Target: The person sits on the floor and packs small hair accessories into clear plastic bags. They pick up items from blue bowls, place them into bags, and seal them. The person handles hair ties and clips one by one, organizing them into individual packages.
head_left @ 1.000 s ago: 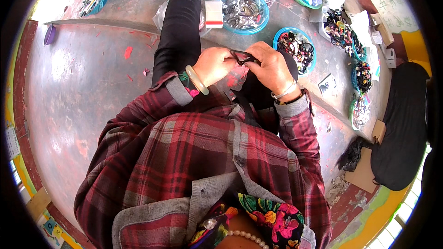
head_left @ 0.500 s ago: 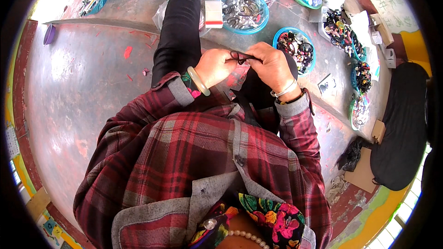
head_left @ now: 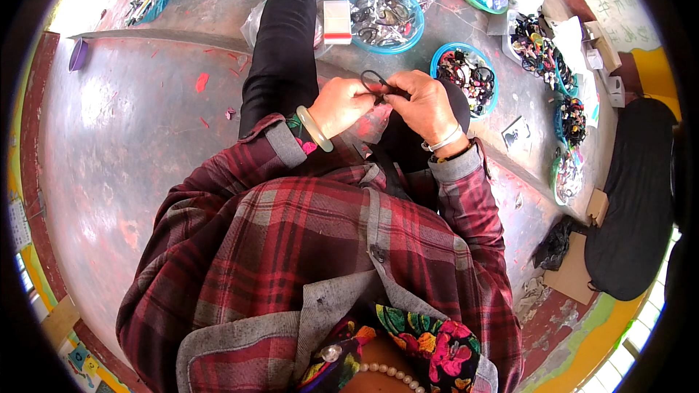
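Note:
A thin black hair tie [head_left: 371, 75], its cord bent into a round loop, is held over my lap between both hands. My left hand [head_left: 339, 107] pinches it from the left, with a pale bangle on the wrist. From the right, my right hand [head_left: 428, 109] grips the cord with thumb and fingers closed. The fingertips of both hands nearly meet, and the loop rises above them. Part of the cord is hidden by the fingers.
A blue basket of small dark and coloured pieces [head_left: 441, 64] stands just beyond my right hand. Farther off are a blue basket of bagged black items [head_left: 418, 28] and a red-and-white box [head_left: 337, 22]. More filled baskets line the right. A purple cup [head_left: 77, 55] lies far left.
The cord, earlier drawn between the hands with a small loop, now shows a larger raised loop. My right hand has turned and come slightly nearer to my left.

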